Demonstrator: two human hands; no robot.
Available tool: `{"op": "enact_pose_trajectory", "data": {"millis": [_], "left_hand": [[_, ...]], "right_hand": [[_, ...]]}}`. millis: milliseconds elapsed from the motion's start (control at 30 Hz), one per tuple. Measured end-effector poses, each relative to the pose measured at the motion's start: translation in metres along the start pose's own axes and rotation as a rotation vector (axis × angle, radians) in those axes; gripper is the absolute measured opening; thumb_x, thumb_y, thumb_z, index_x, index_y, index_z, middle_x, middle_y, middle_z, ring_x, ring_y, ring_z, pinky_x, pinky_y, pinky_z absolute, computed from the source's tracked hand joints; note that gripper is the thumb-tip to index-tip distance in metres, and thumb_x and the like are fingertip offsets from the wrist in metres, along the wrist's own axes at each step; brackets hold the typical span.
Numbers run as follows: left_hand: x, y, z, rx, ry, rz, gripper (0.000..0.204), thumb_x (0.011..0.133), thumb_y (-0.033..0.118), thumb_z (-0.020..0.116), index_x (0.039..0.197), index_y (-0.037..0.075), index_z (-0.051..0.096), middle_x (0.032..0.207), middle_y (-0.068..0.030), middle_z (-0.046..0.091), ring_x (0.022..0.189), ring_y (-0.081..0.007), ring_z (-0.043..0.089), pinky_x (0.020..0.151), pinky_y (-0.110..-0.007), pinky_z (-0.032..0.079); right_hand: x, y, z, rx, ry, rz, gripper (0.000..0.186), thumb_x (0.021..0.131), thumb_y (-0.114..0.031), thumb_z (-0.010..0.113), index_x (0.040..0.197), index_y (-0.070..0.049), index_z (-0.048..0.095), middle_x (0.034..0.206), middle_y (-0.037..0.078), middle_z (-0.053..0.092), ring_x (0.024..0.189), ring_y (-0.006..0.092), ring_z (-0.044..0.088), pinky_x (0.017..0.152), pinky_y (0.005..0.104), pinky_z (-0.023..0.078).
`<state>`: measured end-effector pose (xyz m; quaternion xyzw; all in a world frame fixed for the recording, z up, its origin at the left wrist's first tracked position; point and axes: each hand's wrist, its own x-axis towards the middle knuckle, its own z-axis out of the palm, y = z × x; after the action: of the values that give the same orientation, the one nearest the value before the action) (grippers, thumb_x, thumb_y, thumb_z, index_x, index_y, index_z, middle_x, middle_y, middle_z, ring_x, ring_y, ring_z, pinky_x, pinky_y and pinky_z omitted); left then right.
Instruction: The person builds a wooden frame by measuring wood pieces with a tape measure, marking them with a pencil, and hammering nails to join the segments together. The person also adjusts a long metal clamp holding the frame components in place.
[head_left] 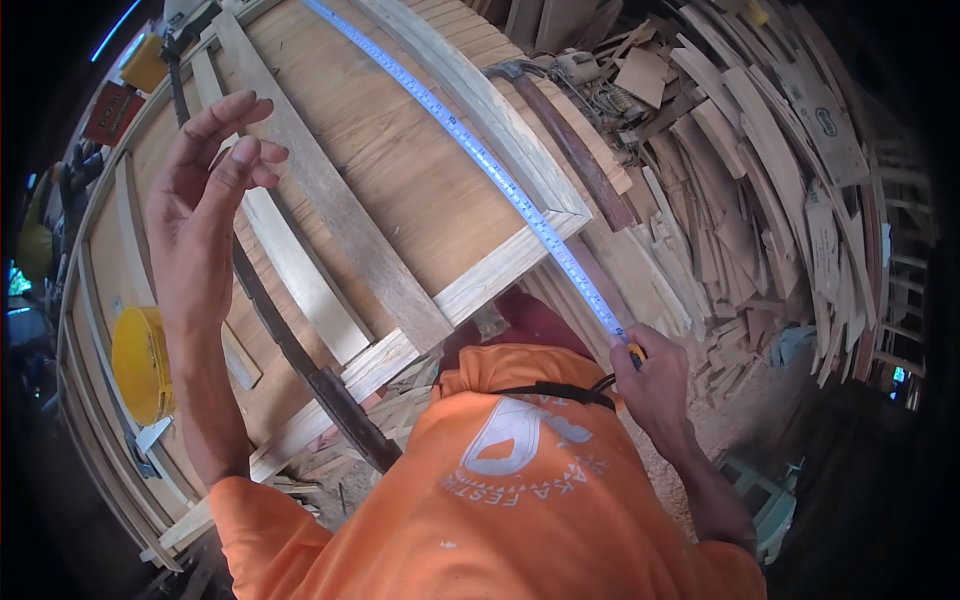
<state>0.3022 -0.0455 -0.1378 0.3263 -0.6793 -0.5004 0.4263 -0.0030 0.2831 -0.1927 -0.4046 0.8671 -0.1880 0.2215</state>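
My right hand (652,385) is closed around the case of a tape measure (637,353), of which a bit of yellow and black shows. Its whitish-blue blade (480,155) runs from there across a framed wooden panel (400,180) to the far edge of the view. My left hand (205,175) is raised over the panel's left part. Nothing is in it; the fingers are loosely bent and apart from the thumb. Below that hand lie loose wooden slats (330,190) and a long dark metal bar (285,340).
A hammer (570,140) lies beyond the panel's right edge, beside heaps of wood offcuts (740,170). At the left, a yellow container (138,365) rests on the panel by my forearm. A green plastic object (765,505) stands at the lower right.
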Motion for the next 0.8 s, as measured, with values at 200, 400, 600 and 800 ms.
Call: {"op": "enact_pose_trajectory", "data": {"millis": [200, 400, 600, 800], "left_hand": [[-0.005, -0.005, -0.005, 0.033, 0.022, -0.007, 0.042, 0.103, 0.016, 0.068, 0.139, -0.004, 0.061, 0.132, -0.0169, 0.069, 0.103, -0.0187, 0.07, 0.088, -0.031, 0.056], [-0.007, -0.007, 0.001, 0.042, -0.068, -0.028, 0.043, 0.104, 0.019, 0.067, 0.141, -0.002, 0.059, 0.135, -0.0147, 0.066, 0.105, -0.0165, 0.068, 0.091, -0.029, 0.054], [-0.007, -0.005, 0.015, 0.008, -0.153, -0.076, 0.033, 0.102, 0.006, 0.065, 0.135, 0.004, 0.062, 0.127, -0.0068, 0.069, 0.102, -0.0108, 0.068, 0.087, -0.027, 0.053], [-0.009, 0.004, 0.022, -0.01, -0.272, -0.276, 0.031, 0.105, 0.015, 0.068, 0.132, 0.002, 0.06, 0.116, -0.0067, 0.071, 0.103, -0.0125, 0.066, 0.092, -0.029, 0.054]], "right_hand": [[0.005, 0.001, 0.006, -0.008, 0.015, -0.021, 0.019, 0.094, -0.014, 0.07, 0.085, 0.002, 0.066, 0.079, 0.022, 0.068, 0.072, 0.0416, 0.066, 0.065, 0.0484, 0.048], [0.001, 0.005, 0.011, 0.013, -0.001, 0.001, 0.019, 0.094, -0.014, 0.07, 0.086, 0.002, 0.067, 0.079, 0.022, 0.068, 0.072, 0.0411, 0.067, 0.064, 0.0484, 0.048], [0.0, 0.011, 0.018, 0.004, 0.048, -0.123, 0.018, 0.094, -0.015, 0.07, 0.087, 0.001, 0.068, 0.078, 0.022, 0.067, 0.071, 0.0415, 0.066, 0.066, 0.0484, 0.049], [0.0, 0.016, 0.027, 0.025, 0.044, -0.112, 0.023, 0.095, -0.017, 0.067, 0.084, 0.003, 0.067, 0.069, 0.019, 0.062, 0.062, 0.0332, 0.061, 0.063, 0.0448, 0.046]]}}
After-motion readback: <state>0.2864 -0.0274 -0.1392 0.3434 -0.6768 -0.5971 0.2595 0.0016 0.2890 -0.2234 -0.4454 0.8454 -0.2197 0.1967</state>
